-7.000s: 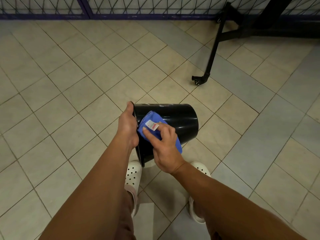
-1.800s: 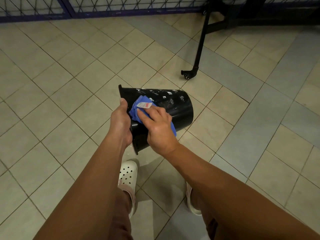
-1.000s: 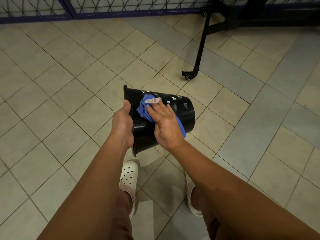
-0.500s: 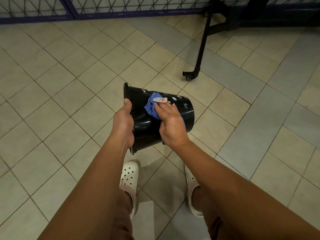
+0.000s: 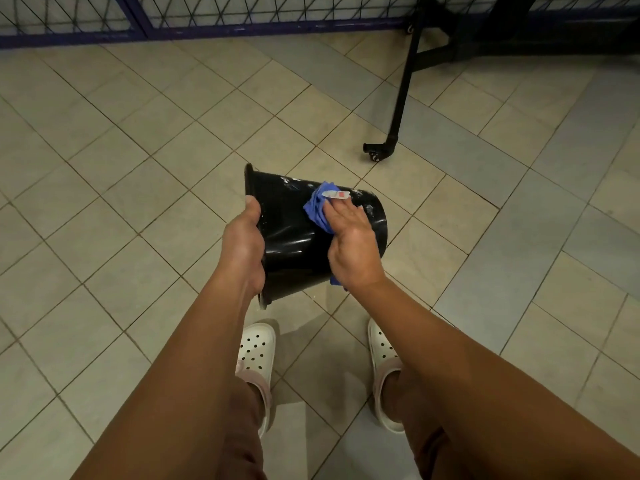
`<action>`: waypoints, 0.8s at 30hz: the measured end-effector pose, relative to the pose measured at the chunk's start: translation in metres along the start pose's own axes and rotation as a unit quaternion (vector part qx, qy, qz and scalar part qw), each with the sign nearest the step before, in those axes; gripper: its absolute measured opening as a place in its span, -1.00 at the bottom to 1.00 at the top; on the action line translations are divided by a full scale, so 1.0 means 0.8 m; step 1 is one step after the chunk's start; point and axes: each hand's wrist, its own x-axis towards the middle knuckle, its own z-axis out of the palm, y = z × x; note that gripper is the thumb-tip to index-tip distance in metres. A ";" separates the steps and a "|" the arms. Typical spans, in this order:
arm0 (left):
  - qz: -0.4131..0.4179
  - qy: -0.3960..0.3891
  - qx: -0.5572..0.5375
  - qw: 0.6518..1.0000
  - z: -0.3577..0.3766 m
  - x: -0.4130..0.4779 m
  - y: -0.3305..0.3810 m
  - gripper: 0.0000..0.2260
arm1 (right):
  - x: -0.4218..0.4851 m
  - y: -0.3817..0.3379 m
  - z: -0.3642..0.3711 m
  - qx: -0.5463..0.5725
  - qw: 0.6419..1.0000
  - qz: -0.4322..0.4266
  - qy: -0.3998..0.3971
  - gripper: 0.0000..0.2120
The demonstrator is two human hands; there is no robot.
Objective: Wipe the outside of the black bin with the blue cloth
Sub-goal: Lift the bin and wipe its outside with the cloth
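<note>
The black bin (image 5: pixel 291 244) is held on its side above the tiled floor, its rim to the left and its base to the right. My left hand (image 5: pixel 242 244) grips the rim, thumb on the outside. My right hand (image 5: pixel 349 244) lies flat on the bin's outer wall near the base and presses the blue cloth (image 5: pixel 320 206) against it; the cloth's white and red label sticks out past my fingertips. Pale smears show on the bin's upper side.
My feet in white perforated clogs (image 5: pixel 254 358) stand on the floor below the bin. A black metal leg with a castor (image 5: pixel 377 152) stands to the far right. A blue-framed wire fence (image 5: pixel 207 19) runs along the back.
My right hand has slid the cloth along the bin's wall from near the rim toward the base. My left hand has kept its grip on the rim.
</note>
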 end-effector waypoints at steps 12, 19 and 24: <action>0.004 0.000 -0.020 1.000 0.007 -0.001 -0.004 -0.61 | 0.001 -0.008 0.006 0.001 0.999 -0.032 0.000 -0.54; -0.010 -0.012 -0.021 1.000 0.002 0.002 -0.004 -0.60 | -0.009 -0.021 0.009 -0.012 0.998 -0.057 0.003 -0.54; 0.002 -0.013 -0.005 1.000 0.008 -0.006 -0.003 -0.64 | 0.007 -0.016 -0.004 -0.011 0.999 -0.017 -0.030 -0.50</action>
